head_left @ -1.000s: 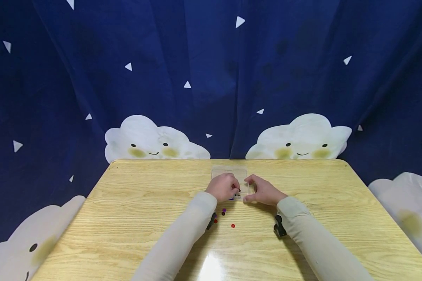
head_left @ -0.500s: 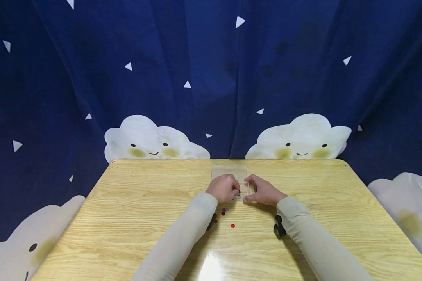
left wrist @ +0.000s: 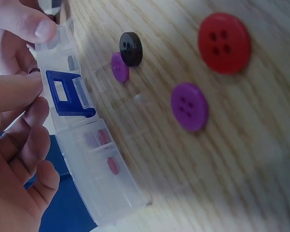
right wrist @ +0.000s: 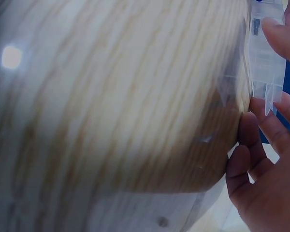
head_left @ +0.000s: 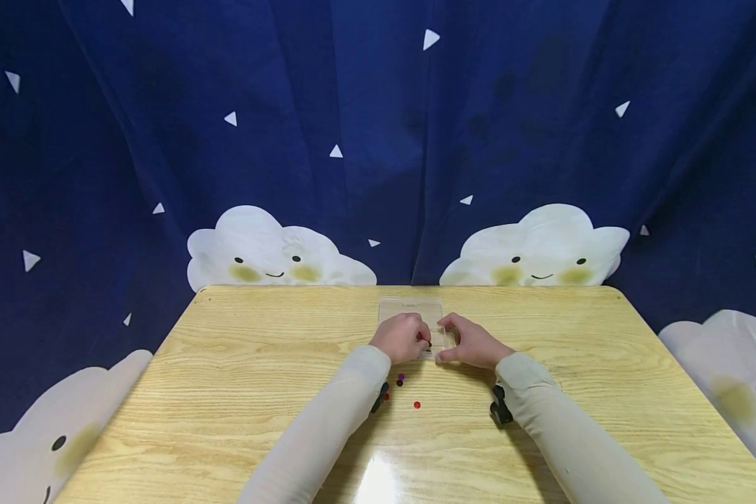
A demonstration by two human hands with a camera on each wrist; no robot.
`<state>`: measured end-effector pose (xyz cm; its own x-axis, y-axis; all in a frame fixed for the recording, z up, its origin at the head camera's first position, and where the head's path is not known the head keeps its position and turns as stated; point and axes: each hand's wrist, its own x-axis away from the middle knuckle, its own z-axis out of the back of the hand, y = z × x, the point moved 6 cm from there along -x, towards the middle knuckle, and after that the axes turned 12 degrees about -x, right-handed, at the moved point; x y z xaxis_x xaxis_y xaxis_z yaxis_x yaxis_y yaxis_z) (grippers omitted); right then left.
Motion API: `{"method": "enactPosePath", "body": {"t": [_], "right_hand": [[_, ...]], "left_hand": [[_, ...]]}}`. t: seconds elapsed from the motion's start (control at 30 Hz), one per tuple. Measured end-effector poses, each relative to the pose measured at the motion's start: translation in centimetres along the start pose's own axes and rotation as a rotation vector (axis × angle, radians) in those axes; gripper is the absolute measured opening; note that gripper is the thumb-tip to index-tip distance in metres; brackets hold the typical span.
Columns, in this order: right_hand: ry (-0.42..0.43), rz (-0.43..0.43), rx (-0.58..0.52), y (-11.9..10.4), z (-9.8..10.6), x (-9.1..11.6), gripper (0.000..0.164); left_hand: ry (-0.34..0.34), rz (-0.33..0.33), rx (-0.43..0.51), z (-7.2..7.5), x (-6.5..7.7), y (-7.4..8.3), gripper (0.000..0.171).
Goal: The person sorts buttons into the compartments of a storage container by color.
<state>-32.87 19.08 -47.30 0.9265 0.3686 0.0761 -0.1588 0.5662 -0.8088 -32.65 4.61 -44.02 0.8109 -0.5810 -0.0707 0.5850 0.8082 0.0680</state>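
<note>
A clear plastic box (head_left: 409, 308) with a blue latch (left wrist: 67, 94) lies near the far edge of the table. Over its near part, my left hand (head_left: 402, 337) pinches a small dark button (head_left: 429, 344) between thumb and index finger. Its other fingers curl beside the box front in the left wrist view. My right hand (head_left: 472, 341) grips the box's right end, thumb on the near side and fingers on the far side. Two small reddish buttons (left wrist: 113, 166) show through the box wall. My left hand hides the box's middle in the head view.
Loose buttons lie on the wooden table (head_left: 258, 392) on my side of the box: a black button (left wrist: 131, 49) against a purple one (left wrist: 120, 67), another purple button (left wrist: 189, 107) and a red button (left wrist: 224, 43). A dark blue curtain (head_left: 378, 140) hangs behind the table.
My left hand has shifted very slightly toward me, covering the blue latch in the head view. The right hand, the box and the loose buttons keep their places.
</note>
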Motion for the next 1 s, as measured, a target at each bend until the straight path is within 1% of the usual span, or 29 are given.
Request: {"method": "enactPosePath", "body": {"t": [0.37,0.53,0.67,0.83,1.0], "right_hand": [[0.005,-0.008,-0.004,-0.2,0.2,0.1,0.068],[0.010,0.005,0.004,-0.2,0.0,0.1,0.069],[0.012,0.003,0.009,-0.1,0.0,0.1,0.068],[0.016,0.006,0.008,0.0,0.0,0.1,0.068],[0.023,0.007,0.009,-0.2,0.0,0.0,0.070]], "left_hand": [[0.027,-0.012,0.000,-0.1,-0.1,-0.1,0.011],[0.051,-0.030,0.001,0.2,0.3,-0.2,0.013],[0.079,-0.060,0.009,0.8,1.2,-0.5,0.015],[0.103,-0.100,0.011,1.4,3.2,-1.5,0.014],[0.124,-0.129,-0.009,1.7,4.9,-2.4,0.013]]}}
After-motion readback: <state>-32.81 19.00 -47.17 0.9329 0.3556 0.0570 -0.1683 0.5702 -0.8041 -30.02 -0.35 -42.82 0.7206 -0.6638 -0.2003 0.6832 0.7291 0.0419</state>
